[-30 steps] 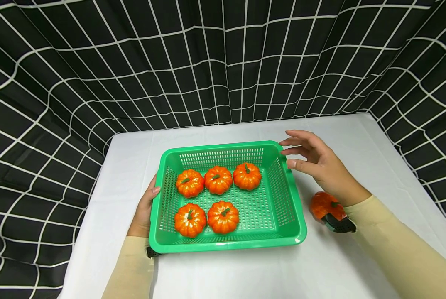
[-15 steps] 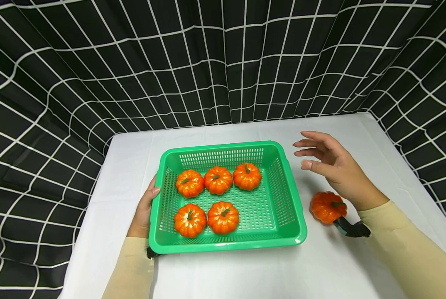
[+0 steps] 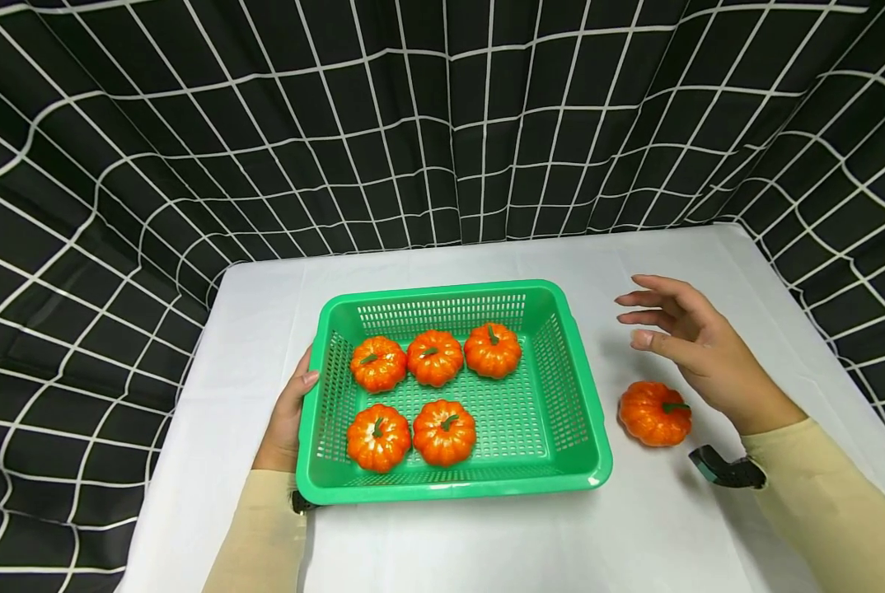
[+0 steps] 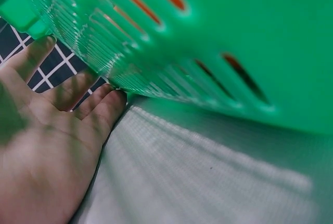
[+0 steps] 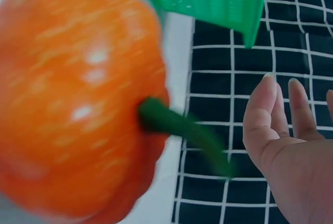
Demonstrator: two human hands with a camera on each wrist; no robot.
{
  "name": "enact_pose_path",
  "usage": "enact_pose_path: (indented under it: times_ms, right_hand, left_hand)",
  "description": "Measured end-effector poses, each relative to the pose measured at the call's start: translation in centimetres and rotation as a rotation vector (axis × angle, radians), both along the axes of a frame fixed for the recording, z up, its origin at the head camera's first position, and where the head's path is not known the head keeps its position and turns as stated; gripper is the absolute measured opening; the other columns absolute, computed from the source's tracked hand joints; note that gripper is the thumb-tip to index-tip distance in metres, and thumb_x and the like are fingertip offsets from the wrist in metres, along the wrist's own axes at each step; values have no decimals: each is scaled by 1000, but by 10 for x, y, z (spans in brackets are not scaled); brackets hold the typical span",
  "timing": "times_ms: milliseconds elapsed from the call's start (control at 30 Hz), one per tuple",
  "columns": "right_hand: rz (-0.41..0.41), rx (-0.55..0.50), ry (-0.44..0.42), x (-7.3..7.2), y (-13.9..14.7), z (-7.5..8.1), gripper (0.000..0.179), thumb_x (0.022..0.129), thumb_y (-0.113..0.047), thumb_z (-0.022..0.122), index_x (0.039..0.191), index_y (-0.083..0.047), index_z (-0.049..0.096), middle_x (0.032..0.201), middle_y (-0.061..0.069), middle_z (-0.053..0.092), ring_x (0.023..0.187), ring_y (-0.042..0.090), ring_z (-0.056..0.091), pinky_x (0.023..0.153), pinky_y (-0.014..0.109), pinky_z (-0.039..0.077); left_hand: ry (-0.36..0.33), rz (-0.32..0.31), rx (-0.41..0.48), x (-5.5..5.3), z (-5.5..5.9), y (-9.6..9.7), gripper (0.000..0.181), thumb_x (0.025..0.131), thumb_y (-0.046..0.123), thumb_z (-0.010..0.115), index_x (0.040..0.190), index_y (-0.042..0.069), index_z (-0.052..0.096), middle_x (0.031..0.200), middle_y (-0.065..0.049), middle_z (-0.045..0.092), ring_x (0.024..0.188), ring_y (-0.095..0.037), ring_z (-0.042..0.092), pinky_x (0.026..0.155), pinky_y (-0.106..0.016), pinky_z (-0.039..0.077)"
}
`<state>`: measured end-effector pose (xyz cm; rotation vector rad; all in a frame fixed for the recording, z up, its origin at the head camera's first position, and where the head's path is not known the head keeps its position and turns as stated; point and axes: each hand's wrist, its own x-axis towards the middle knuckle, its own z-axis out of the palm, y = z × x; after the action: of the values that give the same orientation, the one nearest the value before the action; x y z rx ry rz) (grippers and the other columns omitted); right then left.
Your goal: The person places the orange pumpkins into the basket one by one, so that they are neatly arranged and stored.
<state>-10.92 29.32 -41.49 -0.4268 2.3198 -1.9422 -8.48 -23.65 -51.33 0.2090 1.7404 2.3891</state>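
A green plastic basket (image 3: 453, 492) stands mid-table with several small orange pumpkins inside: three in a back row, two in front. My left hand (image 3: 288, 416) holds the basket's left side, thumb at the rim; in the left wrist view its fingers (image 4: 106, 107) reach the slotted wall's lower edge. To the basket's right, my right hand (image 3: 709, 362) hangs in the air with loosely bent, spread fingers and nothing in them. Just below that hand in the head view lies a lone pumpkin (image 3: 655, 413) with a green stem; it fills the right wrist view's left side.
A white cloth (image 3: 487, 543) covers the table. Black curtains (image 3: 457, 123) with a white grid enclose the back and both sides. A dark wrist strap (image 3: 726, 468) shows under the right sleeve, close to the lone pumpkin.
My right hand has moved away from the basket's right rim, going right and slightly toward me, uncovering the lone pumpkin. The left hand, basket and pumpkins stay in place.
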Motion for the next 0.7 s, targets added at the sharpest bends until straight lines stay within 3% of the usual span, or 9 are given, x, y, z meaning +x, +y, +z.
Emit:
enact_pose_path:
  times_ms: [467, 700]
  right_hand:
    - [27, 170, -54, 14, 23, -28, 62, 108, -2, 62, 165, -19, 44, 148, 8, 59, 130, 27, 60, 92, 29, 58]
    - [39, 224, -76, 20, 33, -41, 67, 107, -5, 65, 167, -23, 42, 150, 12, 57, 129, 22, 59, 89, 29, 60]
  left_hand:
    - [-19, 9, 6, 2, 2, 2, 77, 101, 21, 28, 177, 29, 19, 176, -7, 26, 150, -31, 38, 116, -37, 43]
    - [-30, 18, 4, 3, 3, 3, 75, 102, 21, 30, 176, 29, 21, 175, -8, 28, 147, -31, 43, 114, -38, 46]
